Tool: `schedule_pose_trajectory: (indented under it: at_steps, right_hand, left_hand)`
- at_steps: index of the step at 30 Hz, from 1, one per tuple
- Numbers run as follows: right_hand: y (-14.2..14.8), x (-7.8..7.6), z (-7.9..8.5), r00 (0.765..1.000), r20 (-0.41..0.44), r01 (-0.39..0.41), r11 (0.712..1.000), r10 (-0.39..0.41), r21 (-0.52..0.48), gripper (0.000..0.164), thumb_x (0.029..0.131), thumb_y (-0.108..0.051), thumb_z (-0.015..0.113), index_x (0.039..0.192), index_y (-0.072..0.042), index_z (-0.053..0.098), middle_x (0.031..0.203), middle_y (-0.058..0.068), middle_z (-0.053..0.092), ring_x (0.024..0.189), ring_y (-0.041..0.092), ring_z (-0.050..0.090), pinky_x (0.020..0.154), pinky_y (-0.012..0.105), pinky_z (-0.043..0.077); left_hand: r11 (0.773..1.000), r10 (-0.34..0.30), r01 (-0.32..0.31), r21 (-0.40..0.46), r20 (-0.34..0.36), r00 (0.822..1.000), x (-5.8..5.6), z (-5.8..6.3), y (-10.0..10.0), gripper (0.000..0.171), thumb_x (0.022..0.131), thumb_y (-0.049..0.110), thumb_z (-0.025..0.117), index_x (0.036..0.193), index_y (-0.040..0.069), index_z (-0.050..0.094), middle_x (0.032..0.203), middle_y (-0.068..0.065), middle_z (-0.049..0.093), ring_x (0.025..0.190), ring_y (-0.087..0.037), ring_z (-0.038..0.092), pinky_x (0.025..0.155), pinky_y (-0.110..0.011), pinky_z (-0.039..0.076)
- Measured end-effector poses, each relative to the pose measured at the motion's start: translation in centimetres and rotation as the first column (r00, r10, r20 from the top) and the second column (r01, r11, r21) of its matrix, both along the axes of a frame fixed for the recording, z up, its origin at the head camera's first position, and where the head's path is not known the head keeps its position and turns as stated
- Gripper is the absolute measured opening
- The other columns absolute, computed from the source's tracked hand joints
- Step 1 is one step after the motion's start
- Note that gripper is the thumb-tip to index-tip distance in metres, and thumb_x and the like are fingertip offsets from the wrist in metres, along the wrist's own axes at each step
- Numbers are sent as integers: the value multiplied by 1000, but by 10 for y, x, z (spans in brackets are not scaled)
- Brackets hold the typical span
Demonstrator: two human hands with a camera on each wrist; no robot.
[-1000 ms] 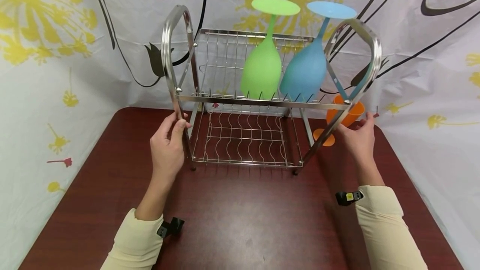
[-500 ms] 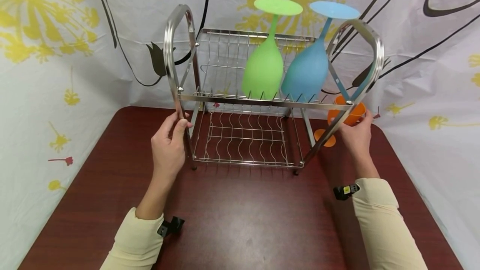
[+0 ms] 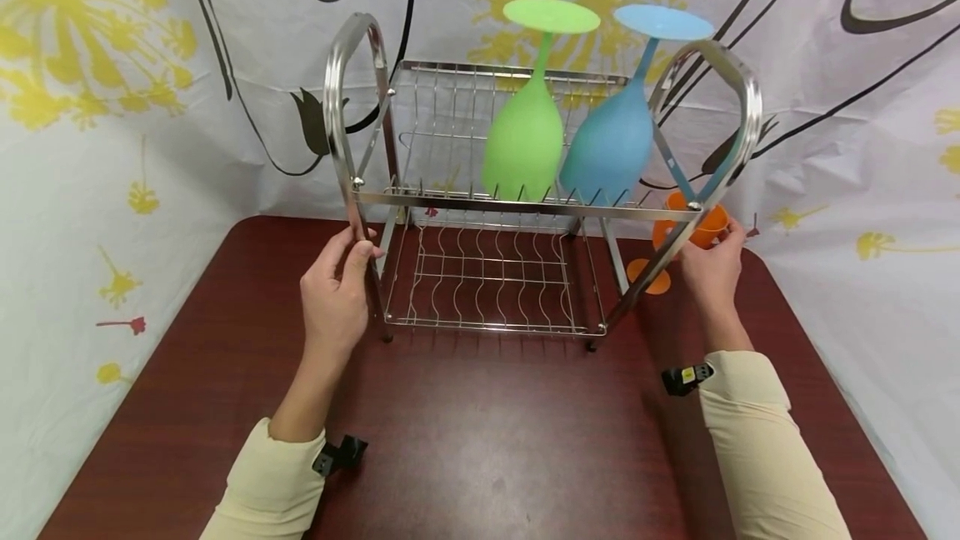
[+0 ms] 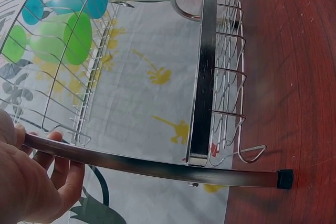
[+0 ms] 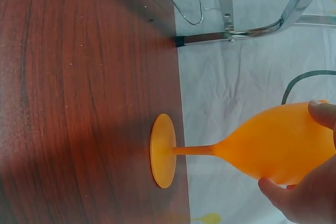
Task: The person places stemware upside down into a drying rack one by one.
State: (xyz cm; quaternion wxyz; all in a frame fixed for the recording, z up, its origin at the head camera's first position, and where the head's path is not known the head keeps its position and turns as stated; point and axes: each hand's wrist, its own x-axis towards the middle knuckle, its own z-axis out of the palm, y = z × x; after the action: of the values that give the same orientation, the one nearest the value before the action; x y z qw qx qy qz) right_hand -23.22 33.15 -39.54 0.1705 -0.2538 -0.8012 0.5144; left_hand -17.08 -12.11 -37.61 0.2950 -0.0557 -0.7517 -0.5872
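Note:
A two-tier metal dish rack (image 3: 465,200) stands on the dark red table. My left hand (image 3: 333,294) grips its left side post, thumb in front; in the left wrist view the fingers (image 4: 68,182) curl round the bar. Behind the rack's right side is an orange wine glass (image 5: 273,142), upright, its foot at the tabletop. My right hand (image 3: 716,277) holds it by the bowl, thumb and fingers on opposite sides. On the upper tier a green wine glass (image 3: 525,140) and a blue wine glass (image 3: 611,140) sit upside down, side by side.
The lower tier (image 3: 491,280) is a wavy wire grid. A patterned white curtain (image 3: 247,107) hangs behind and beside the table (image 3: 495,432). The right rack post (image 3: 652,273) partly covers the orange glass in the head view.
My right hand has shifted slightly left, and its fingers have come in round the orange glass's bowl. The left hand stays on the rack post.

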Motion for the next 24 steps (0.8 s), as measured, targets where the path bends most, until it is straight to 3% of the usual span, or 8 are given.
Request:
schedule_pose_trajectory:
  at_steps: [9, 24]
  right_hand:
    - [1, -1, 1, 1000, -11, 16, 999, -17, -35, 88, 83, -41, 74, 149, -25, 17, 157, 3, 30, 139, 20, 36, 111, 32, 37]
    - [5, 7, -1, 998, -65, 8, 999, -11, -44, 83, 82, -45, 74, 149, -27, 30, 150, 0, 39, 129, 18, 44, 107, 29, 41]
  left_hand:
    - [1000, 4, -4, 0, 10, 1000, 0, -1, 0, 27, 99, 25, 57, 112, 4, 69, 90, -9, 72, 91, -4, 61, 80, -19, 46]
    - [1000, -5, 5, 5, 5, 1000, 0, 0, 0, 27, 99, 27, 57, 105, 4, 70, 102, -9, 71, 96, -6, 61, 83, -22, 48]
